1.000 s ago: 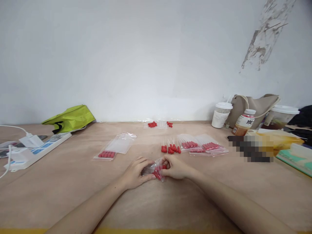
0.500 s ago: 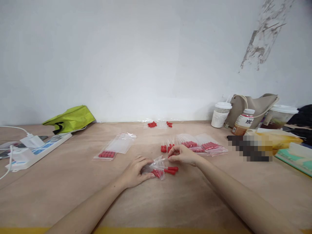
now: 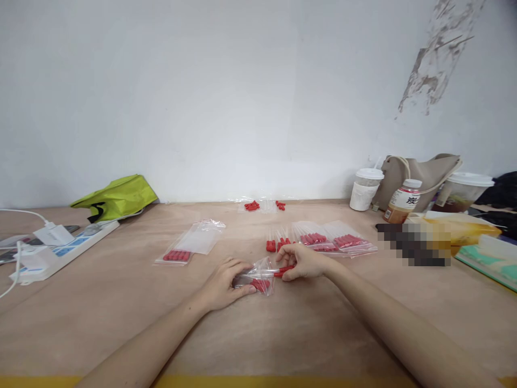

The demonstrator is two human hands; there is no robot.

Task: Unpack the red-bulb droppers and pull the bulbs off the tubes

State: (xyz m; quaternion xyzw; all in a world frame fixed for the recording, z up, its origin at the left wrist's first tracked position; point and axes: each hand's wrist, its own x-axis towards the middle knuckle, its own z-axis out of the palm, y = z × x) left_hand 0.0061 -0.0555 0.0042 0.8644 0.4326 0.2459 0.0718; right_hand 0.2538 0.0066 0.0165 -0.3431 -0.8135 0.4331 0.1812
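Note:
My left hand [image 3: 226, 284] grips a small clear zip bag [image 3: 264, 268] in the middle of the table, fingers and thumb closed on its left part. Red dropper bulbs [image 3: 259, 284] show inside the bag. At the bag's mouth, my right hand [image 3: 302, 262] pinches a glass dropper by its red bulb [image 3: 284, 271], its clear tube reaching into the bag. Whether more than one dropper is in these fingers I cannot tell. Just beyond my right hand lie several loose red-bulbed droppers [image 3: 271, 246].
Filled bags of droppers [image 3: 349, 241] lie at right; another filled bag [image 3: 176, 255] lies at left beside flat bags [image 3: 205, 237]. Red bulbs [image 3: 252, 206] lie by the wall. A power strip [image 3: 72, 253], green pouch [image 3: 121, 196], lidded cup [image 3: 365, 189] and bottle [image 3: 404, 201] stand around.
My right hand has shifted slightly down and closed on the red bulbs at the bag's mouth. The dropper tube lies further inside the bag. My left hand has hardly moved.

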